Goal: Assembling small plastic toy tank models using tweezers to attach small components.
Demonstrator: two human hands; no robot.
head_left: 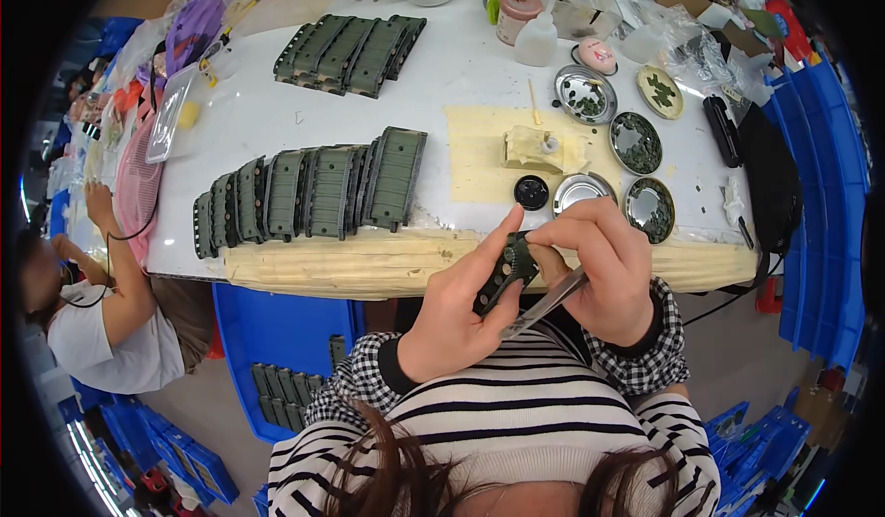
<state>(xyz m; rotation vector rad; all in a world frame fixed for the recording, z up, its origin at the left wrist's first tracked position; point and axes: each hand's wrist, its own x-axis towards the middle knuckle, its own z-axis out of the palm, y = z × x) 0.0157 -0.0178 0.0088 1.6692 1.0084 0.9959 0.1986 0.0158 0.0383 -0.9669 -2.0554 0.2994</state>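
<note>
Left hand (452, 319) grips green part (510, 275), tilted. Right hand (604, 263) holds tweezers (546, 303), fingertips at part's upper end. White table (230, 131): two groups of green panels, near row (313, 191), far stack (348, 54). Right side: dishes (576, 76) with green bits (636, 145), black cap (531, 192), yellowish block (535, 148) on paper (470, 148). Below: blue bin (277, 319) holding more panels. Co-worker (115, 337) at left.

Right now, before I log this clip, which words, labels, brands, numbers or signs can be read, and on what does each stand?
No text can be read with certainty.
Pink-lidded jar: any print is too small to read.
Pink egg-shaped item: its small marking is not legible.
White tabletop: a faint mark, not legible.
Green curved piece in the left hand: no lettering visible.
</note>
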